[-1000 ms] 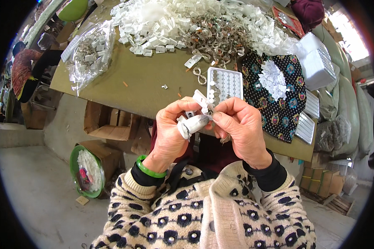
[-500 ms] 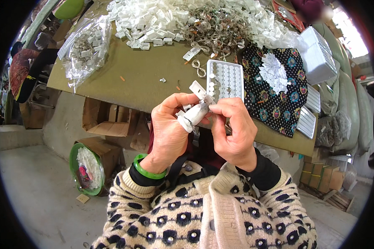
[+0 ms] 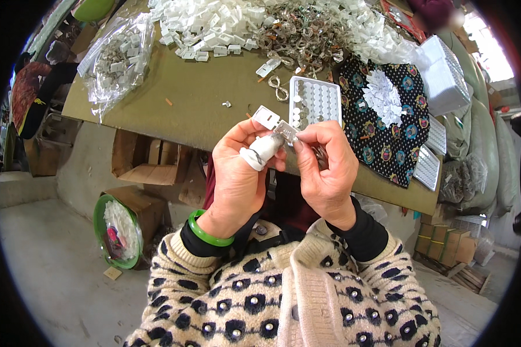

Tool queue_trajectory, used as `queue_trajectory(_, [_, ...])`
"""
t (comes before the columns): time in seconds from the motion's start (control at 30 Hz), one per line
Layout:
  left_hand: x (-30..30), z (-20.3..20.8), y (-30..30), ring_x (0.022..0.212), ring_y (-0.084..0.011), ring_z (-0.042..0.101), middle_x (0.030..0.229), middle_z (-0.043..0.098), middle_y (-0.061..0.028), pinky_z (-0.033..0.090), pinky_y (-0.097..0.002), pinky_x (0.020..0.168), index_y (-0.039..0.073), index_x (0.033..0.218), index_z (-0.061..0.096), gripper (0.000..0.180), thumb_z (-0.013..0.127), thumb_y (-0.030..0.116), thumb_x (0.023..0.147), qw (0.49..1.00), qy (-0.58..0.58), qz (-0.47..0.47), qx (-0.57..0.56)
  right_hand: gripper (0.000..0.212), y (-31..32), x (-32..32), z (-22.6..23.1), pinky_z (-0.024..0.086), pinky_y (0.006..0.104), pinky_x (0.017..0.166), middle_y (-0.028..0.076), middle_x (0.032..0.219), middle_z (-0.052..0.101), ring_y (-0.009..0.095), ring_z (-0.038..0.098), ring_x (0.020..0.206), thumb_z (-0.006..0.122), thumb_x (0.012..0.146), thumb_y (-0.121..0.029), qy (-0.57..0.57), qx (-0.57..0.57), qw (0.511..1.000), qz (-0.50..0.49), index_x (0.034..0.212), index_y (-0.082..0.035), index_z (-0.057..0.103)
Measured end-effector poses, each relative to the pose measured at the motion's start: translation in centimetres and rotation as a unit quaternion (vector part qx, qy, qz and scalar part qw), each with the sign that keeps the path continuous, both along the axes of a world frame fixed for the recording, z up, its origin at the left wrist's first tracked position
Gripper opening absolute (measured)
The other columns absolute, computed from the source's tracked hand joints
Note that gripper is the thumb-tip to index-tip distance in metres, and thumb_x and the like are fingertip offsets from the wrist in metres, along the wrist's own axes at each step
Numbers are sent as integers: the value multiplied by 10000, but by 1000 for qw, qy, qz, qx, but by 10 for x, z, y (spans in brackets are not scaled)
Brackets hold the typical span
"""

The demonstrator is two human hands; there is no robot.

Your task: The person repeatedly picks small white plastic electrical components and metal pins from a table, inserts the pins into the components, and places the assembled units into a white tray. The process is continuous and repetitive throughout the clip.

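Note:
A small white plastic case (image 3: 267,117) is held up over the table's front edge, its two flaps opened out flat. My left hand (image 3: 234,165) closes on it, the thumb wrapped in a white cover (image 3: 264,148) with a grey, dirty tip. Thumb and forefinger of my right hand (image 3: 331,162) pinch the case's right-hand part. Some thin loops show in the curled fingers of my right hand, too small to name. Just beyond the hands lies a white compartment tray (image 3: 338,98) with small round pieces in some hollows.
Piles of white plastic cases (image 3: 208,26) and tangled clear-brown loops (image 3: 298,40) cover the table's far side. A twisted loop (image 3: 278,88) lies by the tray. At right, a dark patterned cloth (image 3: 382,156) bears white slips (image 3: 383,97). A filled clear bag (image 3: 118,63) lies left.
The case has turned and moved slightly left between my hands, so its two parts now lie flatter and show more. My right fingers have shifted onto its right part.

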State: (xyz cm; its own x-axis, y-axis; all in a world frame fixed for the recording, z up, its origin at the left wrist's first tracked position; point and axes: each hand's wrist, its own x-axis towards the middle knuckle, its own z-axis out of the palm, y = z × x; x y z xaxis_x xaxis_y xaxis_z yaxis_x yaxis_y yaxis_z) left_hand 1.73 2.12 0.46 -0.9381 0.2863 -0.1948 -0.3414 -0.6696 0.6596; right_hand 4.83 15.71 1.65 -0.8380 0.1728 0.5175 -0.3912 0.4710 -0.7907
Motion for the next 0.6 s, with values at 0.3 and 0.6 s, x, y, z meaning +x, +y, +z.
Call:
queue_trajectory(0.3, [-4, -1, -11, 793, -150, 584, 916, 629, -76, 444, -262, 593, 19, 1062, 611, 184, 634, 115, 907, 987, -91, -87, 100, 130, -5, -1, -8, 470, 257, 587, 83, 843, 565, 139, 554, 669, 611, 857, 86, -21, -30, 999, 9, 932, -8, 563])
queue_trajectory(0.6, [-5, -3, -7, 758, -120, 593, 946, 643, -56, 449, -216, 602, -1, 1119, 590, 267, 666, 73, 874, 1000, 13, -11, -7, 165, -6, -2, -5, 434, 298, 498, 95, 758, 528, 183, 536, 564, 627, 799, 100, 6, 66, 998, 3, 894, -6, 545])
